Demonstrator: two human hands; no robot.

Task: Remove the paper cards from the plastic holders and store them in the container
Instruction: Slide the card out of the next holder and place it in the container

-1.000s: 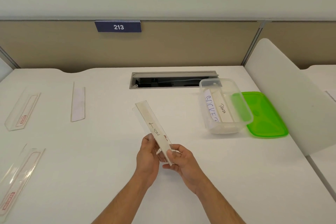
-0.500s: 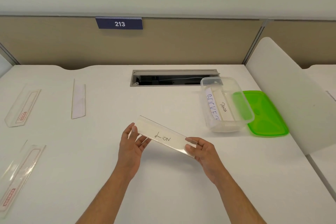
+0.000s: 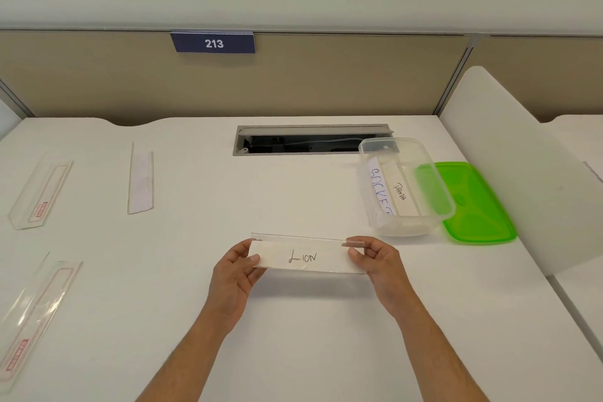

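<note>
White paper card marked "LION" (image 3: pixel 301 258) sits inside a clear plastic holder (image 3: pixel 354 266), held level above the worktop (image 3: pixel 293 336). Left hand (image 3: pixel 233 274) and right hand (image 3: pixel 378 263) each pinch one end. Judged light, thin, easily creased; the holder stiff and slick. Best drawn out by an exposed card end.

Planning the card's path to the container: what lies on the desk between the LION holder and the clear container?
Nothing: the head view shows only bare desk between the holder and the container.
</note>
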